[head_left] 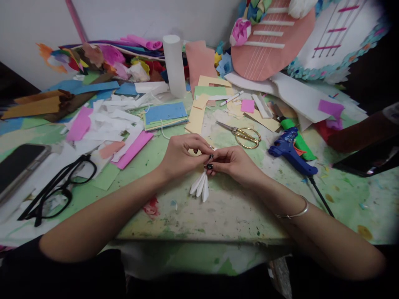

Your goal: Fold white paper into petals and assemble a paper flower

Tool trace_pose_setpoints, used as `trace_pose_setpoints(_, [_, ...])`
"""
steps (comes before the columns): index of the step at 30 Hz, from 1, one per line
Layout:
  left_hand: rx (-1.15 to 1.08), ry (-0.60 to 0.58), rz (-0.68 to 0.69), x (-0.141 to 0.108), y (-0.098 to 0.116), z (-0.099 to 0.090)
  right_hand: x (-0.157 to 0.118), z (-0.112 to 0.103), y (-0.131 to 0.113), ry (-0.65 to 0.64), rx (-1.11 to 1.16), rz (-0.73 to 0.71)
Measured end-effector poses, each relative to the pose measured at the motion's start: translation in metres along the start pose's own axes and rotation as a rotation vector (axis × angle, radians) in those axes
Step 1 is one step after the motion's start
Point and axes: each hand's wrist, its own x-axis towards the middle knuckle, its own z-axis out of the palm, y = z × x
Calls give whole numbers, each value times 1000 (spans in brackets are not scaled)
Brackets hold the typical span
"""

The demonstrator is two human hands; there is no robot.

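Over the near middle of the table, my left hand (187,153) and my right hand (233,162) meet with fingertips pinched together. Between them they grip the gathered upper end of a folded white paper piece (200,187), whose pleats fan out downward. A thin pale strand seems to show at the fingertips, though it is too small to make out. Beyond my right hand lie gold-handled scissors (246,137), partly open. A stack of coloured paper (166,114) with white string on it lies beyond my left hand.
On the right are a blue glue gun (291,151) with a cord and a green-handled cutter (299,139). Black eyeglasses (62,189), a phone (21,170) and white paper scraps (107,122) lie left. A white roll (174,66) stands behind; a paper guitar shape (271,45) leans back right.
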Motion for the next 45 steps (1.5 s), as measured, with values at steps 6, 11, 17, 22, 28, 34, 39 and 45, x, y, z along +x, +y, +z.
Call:
trace_pose_setpoints(6, [-37,-7,-53,0,-3,2,0,1,-1,-4,-24,-16])
trace_pose_setpoints(11, [-7,23,-189,-11,0,-5,-2,3,-2,34,29,7])
trace_pose_setpoints(17, [154,-203,-238,-19,5,-11,-3,2,-2,58,44,20])
trace_pose_setpoints(22, [127,-194,-223,-19,6,-8,-3,2,-2,44,44,15])
trace_pose_setpoints(28, [184,-129,-292,-25,9,-5,-3,2,0,44,47,-3])
trace_pose_setpoints(34, [309,-41,-198,-29,17,3,-3,4,3,61,24,-37])
trace_pose_setpoints(39, [348,-40,-96,-30,17,5,-2,4,2,40,11,-46])
trace_pose_setpoints(45, [426,-15,9,-34,16,8,-2,3,4,13,-2,-79])
